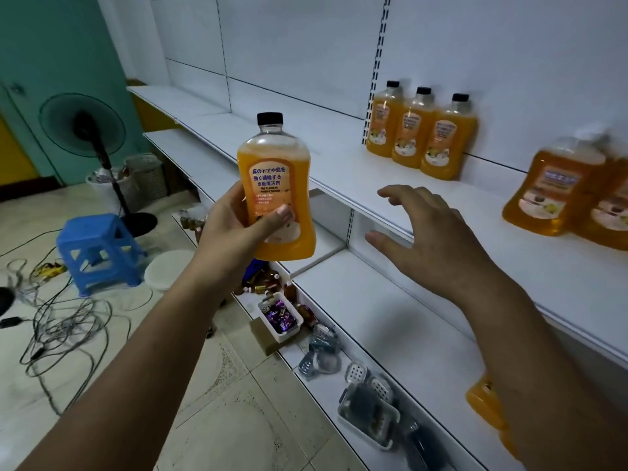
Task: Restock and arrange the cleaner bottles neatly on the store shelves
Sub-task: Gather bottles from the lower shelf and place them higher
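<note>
My left hand point(234, 219) grips an orange cleaner bottle point(277, 188) with a black cap, upright in the air in front of the white upper shelf point(339, 164). My right hand point(431, 232) hovers to its right with fingers spread, holding nothing, over that shelf's front edge. Three matching orange bottles point(421, 134) stand in a row against the shelf's back panel. Two more orange bottles point(574, 195) stand blurred at the far right. Below my right forearm, part of another orange bottle point(482, 399) shows on the lower shelf.
The bottom shelf holds a white tray of wrapped sweets point(280, 316), soap dishes point(319, 355) and small brown bottles. On the tiled floor stand a blue stool point(98, 249), a fan point(85, 127), white buckets and tangled cables point(57, 321).
</note>
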{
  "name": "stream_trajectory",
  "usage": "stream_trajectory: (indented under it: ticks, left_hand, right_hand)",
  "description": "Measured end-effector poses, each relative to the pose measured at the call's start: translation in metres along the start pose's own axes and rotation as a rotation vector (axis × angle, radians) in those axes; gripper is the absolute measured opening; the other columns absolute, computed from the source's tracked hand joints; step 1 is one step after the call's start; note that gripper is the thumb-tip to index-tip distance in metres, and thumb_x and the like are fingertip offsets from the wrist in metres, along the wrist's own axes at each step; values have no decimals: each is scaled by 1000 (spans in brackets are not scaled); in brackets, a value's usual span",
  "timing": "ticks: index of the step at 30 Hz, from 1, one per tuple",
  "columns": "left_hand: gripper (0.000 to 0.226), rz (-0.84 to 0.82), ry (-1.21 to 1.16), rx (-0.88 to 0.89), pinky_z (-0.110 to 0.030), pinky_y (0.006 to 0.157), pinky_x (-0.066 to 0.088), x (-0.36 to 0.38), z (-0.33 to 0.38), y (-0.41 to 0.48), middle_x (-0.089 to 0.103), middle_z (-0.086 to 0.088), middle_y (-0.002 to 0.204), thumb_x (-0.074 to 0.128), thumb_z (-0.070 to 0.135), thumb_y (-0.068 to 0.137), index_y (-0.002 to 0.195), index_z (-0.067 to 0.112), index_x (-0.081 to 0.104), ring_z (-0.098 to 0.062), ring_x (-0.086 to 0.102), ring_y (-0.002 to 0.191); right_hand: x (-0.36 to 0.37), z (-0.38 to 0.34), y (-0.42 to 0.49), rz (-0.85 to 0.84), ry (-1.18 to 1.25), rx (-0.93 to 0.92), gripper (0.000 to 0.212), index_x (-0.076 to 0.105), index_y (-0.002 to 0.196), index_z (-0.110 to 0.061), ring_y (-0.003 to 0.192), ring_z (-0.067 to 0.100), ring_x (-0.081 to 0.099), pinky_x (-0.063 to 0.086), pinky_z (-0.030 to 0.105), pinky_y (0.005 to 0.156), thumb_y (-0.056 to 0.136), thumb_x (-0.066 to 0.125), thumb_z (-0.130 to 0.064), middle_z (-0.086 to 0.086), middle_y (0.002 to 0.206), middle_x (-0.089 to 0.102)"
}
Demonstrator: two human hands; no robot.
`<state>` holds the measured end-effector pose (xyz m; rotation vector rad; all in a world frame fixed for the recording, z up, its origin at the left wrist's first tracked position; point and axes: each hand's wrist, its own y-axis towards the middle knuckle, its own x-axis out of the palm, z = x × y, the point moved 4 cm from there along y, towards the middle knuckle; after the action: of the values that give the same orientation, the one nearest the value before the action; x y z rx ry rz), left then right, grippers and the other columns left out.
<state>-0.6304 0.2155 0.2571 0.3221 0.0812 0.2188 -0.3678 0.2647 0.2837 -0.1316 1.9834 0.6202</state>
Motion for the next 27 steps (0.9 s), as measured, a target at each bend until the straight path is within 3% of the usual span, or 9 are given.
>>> stream_trajectory:
  ticks: [7,15,18,27]
  left_hand:
    - [47,28,-71,-22,-50,106,54,-21,-26,84,77,9,114,75,31,80,124,31,60,-18,72,114]
    - [48,-3,-14,4,-31,91,60,-26,-48,179,76,12,118,70,40,84,130,32,58,-11,73,113]
    - [54,-35,-29,21,-22,86,60,-21,-54,217,74,10,123,71,39,86,137,27,56,-10,72,114]
    - [47,-286,-71,79,-22,85,60,19,-72,326,77,12,117,74,36,88,132,26,62,-9,74,110]
  right_hand:
    - [39,-5,85,29,23,1,61,43,148,-38,132,18,47,41,44,109,94,64,-59,-7,146,53]
    - [76,11,169,-29,29,62,61,43,148,-38,136,20,46,43,48,112,94,60,-63,-6,149,51]
    - [84,16,190,-51,-10,87,60,43,147,-37,136,20,45,42,48,112,95,58,-63,-5,149,51]
    - [110,53,226,-91,-95,237,57,48,147,-36,135,19,46,39,47,112,97,59,-60,-7,146,54]
